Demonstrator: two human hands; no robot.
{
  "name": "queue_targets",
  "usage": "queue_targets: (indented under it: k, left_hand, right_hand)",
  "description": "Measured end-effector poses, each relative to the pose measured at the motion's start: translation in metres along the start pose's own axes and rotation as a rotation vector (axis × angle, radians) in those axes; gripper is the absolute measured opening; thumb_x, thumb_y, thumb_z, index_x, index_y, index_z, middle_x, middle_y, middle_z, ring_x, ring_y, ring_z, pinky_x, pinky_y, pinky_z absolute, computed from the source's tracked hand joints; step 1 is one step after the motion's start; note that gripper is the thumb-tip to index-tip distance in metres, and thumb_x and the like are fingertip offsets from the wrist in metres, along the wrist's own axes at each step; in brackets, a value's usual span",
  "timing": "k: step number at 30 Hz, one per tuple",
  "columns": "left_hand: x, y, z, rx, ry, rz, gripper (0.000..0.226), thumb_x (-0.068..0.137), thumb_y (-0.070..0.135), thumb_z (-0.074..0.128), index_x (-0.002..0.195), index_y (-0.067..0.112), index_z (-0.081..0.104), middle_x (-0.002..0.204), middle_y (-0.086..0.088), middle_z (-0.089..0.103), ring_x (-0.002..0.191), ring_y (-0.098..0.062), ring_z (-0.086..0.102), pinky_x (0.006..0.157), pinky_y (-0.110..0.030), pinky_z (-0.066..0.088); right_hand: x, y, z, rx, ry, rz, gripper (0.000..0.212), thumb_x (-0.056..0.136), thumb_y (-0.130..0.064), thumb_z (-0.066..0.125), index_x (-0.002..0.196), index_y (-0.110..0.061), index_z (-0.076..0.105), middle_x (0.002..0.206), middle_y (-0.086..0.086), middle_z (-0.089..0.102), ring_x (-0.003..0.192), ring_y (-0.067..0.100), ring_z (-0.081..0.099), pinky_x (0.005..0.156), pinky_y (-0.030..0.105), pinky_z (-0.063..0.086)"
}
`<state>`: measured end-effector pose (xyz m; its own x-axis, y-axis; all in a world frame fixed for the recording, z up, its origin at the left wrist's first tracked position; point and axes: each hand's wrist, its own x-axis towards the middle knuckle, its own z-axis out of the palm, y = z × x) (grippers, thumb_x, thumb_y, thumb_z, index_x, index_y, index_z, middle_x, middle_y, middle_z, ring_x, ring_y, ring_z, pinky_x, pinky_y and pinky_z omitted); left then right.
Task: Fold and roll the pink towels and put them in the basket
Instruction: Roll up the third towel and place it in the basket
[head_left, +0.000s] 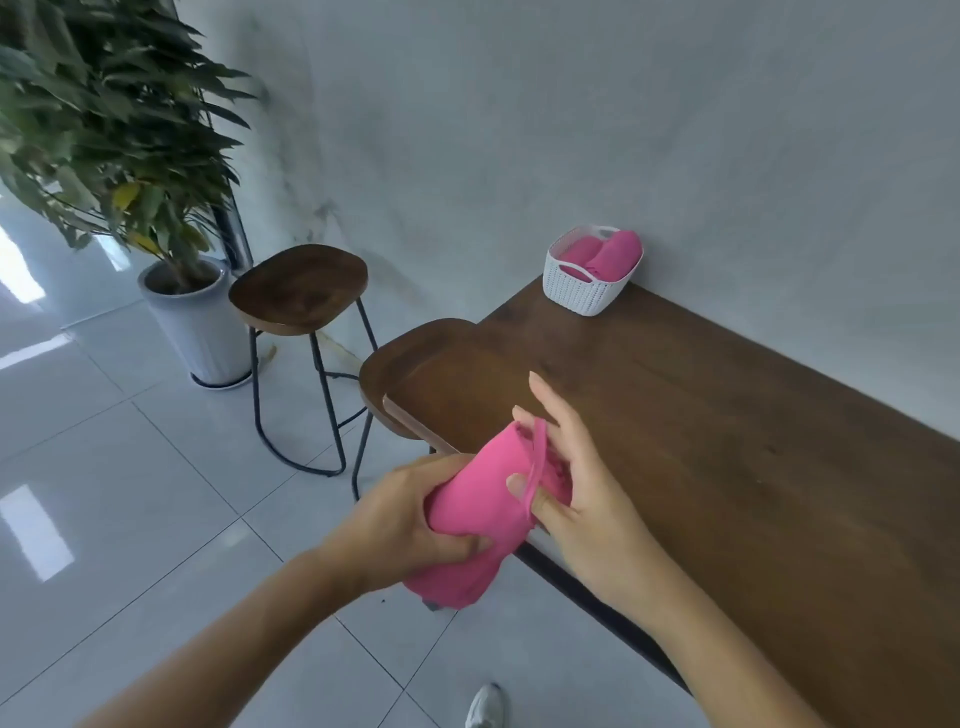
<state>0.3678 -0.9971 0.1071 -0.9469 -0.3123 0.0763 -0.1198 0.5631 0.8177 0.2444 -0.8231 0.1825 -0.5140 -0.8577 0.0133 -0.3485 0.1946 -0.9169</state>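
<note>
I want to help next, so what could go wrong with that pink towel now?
The left hand and right hand hold the pink towel in the air at the table edge; a slip could drop it on the floor. Its loose end hangs below the left hand, so the roll might unwind.

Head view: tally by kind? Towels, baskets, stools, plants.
Pink towels: 3. That is 1 held towel, gripped by the left hand and right hand, plus 2 rolled towels already stowed.
White basket: 1
Stools: 2
Potted plant: 1
Total: 7
</note>
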Motion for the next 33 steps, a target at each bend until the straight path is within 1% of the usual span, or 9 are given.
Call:
queue_targets:
  k: [4, 8, 13, 15, 18, 22, 25, 28, 33]
  left_hand:
    - [0.036, 0.017, -0.004, 0.118, -0.07, 0.067, 0.06, 0.076, 0.053, 0.077, 0.132, 0.041, 0.057, 0.114, 0.022, 0.06, 0.105, -0.003, 0.06, 0.082, -0.027, 0.058]
    - [0.083, 0.048, -0.019, 0.404, -0.141, 0.193, 0.062, 0.082, 0.056, 0.075, 0.137, 0.04, 0.052, 0.11, 0.025, 0.053, 0.101, 0.001, 0.054, 0.079, -0.005, 0.043]
    - [0.139, 0.071, -0.029, 0.648, -0.251, 0.254, 0.07, 0.083, 0.067, 0.067, 0.143, 0.043, 0.041, 0.123, 0.021, 0.055, 0.108, -0.001, 0.051, 0.08, -0.001, 0.03]
    - [0.158, 0.072, -0.029, 0.637, -0.22, 0.235, 0.074, 0.077, 0.074, 0.068, 0.14, 0.045, 0.042, 0.125, 0.025, 0.056, 0.109, 0.0, 0.053, 0.083, -0.003, 0.034]
    - [0.183, 0.072, -0.026, 0.639, -0.165, 0.217, 0.071, 0.071, 0.078, 0.069, 0.13, 0.045, 0.047, 0.115, 0.029, 0.055, 0.102, 0.003, 0.052, 0.076, -0.002, 0.034]
    - [0.211, 0.07, -0.007, 0.677, -0.198, 0.234, 0.069, 0.072, 0.076, 0.068, 0.13, 0.041, 0.053, 0.116, 0.022, 0.062, 0.104, -0.001, 0.057, 0.078, 0.0, 0.031]
    - [0.231, 0.064, 0.007, 0.669, -0.213, 0.22, 0.068, 0.072, 0.074, 0.069, 0.128, 0.039, 0.054, 0.114, 0.021, 0.063, 0.104, -0.003, 0.059, 0.08, -0.002, 0.032]
    - [0.251, 0.06, 0.016, 0.634, -0.195, 0.203, 0.067, 0.071, 0.074, 0.071, 0.125, 0.037, 0.055, 0.111, 0.022, 0.062, 0.1, -0.001, 0.058, 0.079, -0.004, 0.036]
    - [0.281, 0.051, 0.026, 0.627, -0.153, 0.204, 0.067, 0.071, 0.074, 0.07, 0.123, 0.034, 0.056, 0.109, 0.02, 0.064, 0.095, -0.002, 0.059, 0.078, -0.009, 0.04]
  right_hand:
    - [0.016, 0.003, -0.034, 0.052, 0.071, -0.043, 0.1, 0.083, -0.029, 0.08, 0.146, -0.069, 0.014, 0.15, -0.022, 0.047, 0.133, -0.009, 0.046, 0.109, 0.027, 0.04]
    - [0.041, 0.009, -0.07, -0.019, 0.054, -0.062, 0.107, 0.079, -0.026, 0.085, 0.146, -0.068, 0.013, 0.139, -0.031, 0.054, 0.129, -0.008, 0.05, 0.106, 0.028, 0.047]
    - [0.065, 0.022, -0.103, -0.073, 0.031, -0.046, 0.107, 0.076, -0.029, 0.088, 0.142, -0.07, 0.015, 0.123, -0.034, 0.059, 0.117, -0.006, 0.058, 0.091, 0.032, 0.059]
    - [0.074, 0.027, -0.118, -0.062, 0.05, -0.051, 0.102, 0.078, -0.032, 0.086, 0.143, -0.068, 0.015, 0.119, -0.032, 0.059, 0.114, -0.005, 0.059, 0.086, 0.03, 0.061]
    - [0.088, 0.041, -0.137, -0.1, 0.036, -0.023, 0.095, 0.082, -0.038, 0.082, 0.141, -0.068, 0.015, 0.11, -0.028, 0.054, 0.106, -0.002, 0.062, 0.081, 0.026, 0.061]
    - [0.109, 0.064, -0.161, -0.18, -0.088, 0.057, 0.086, 0.087, -0.039, 0.076, 0.141, -0.067, 0.015, 0.116, -0.019, 0.048, 0.101, 0.011, 0.065, 0.079, 0.026, 0.061]
    - [0.122, 0.078, -0.179, -0.229, -0.126, 0.074, 0.084, 0.09, -0.03, 0.071, 0.143, -0.063, 0.013, 0.114, -0.019, 0.045, 0.098, 0.01, 0.063, 0.078, 0.023, 0.059]
    - [0.133, 0.087, -0.192, -0.255, -0.075, 0.092, 0.083, 0.091, -0.02, 0.065, 0.142, -0.056, 0.011, 0.113, -0.015, 0.045, 0.097, 0.01, 0.061, 0.07, 0.022, 0.057]
    - [0.147, 0.099, -0.211, -0.436, 0.055, 0.078, 0.081, 0.089, -0.033, 0.066, 0.142, -0.051, 0.008, 0.122, -0.012, 0.032, 0.111, 0.009, 0.05, 0.087, 0.038, 0.056]
